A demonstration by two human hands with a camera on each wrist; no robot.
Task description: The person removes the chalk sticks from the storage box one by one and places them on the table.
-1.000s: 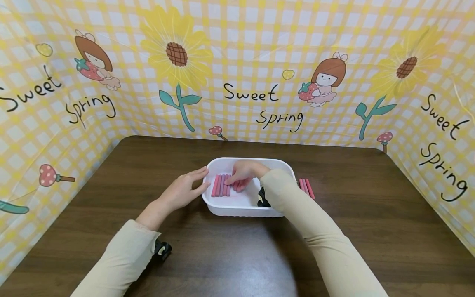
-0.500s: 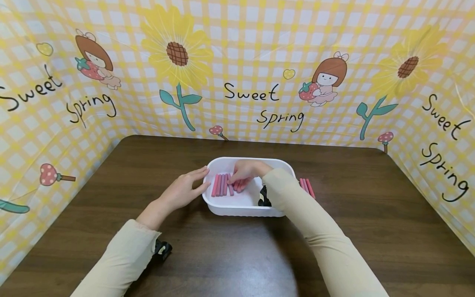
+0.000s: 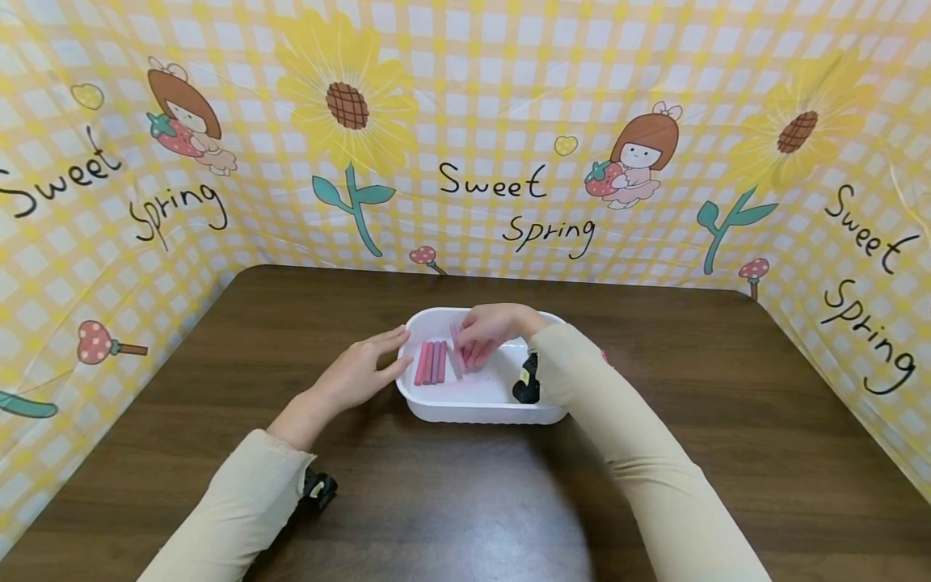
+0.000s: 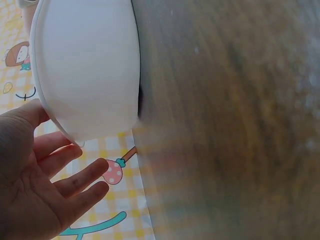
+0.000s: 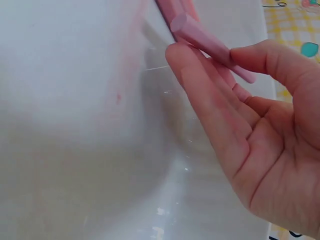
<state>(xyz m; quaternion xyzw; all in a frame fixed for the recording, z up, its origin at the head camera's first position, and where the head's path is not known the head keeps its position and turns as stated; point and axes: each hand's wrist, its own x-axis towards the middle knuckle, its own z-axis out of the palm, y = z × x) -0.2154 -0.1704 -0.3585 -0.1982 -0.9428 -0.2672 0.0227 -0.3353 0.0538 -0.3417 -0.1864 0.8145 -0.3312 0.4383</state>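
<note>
By checked cloth (image 3: pixel 480 97), over brown wood (image 3: pixel 407 509), the left hand (image 3: pixel 356 373) is outspread; the right hand (image 3: pixel 493 325) pinches a stick (image 5: pixel 209 43).

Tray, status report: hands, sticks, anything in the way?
Left hand touching tray at left end. Right hand pinching a pink stick. Four sticks lined up in tray. Right sleeve hides part of tray's right end.

yellow checked backdrop (image 3: pixel 476 121), brown table (image 3: pixel 436 501)

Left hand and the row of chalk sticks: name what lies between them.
In the head view, the white tray's left wall lies between the left hand and the row of chalk sticks.
</note>
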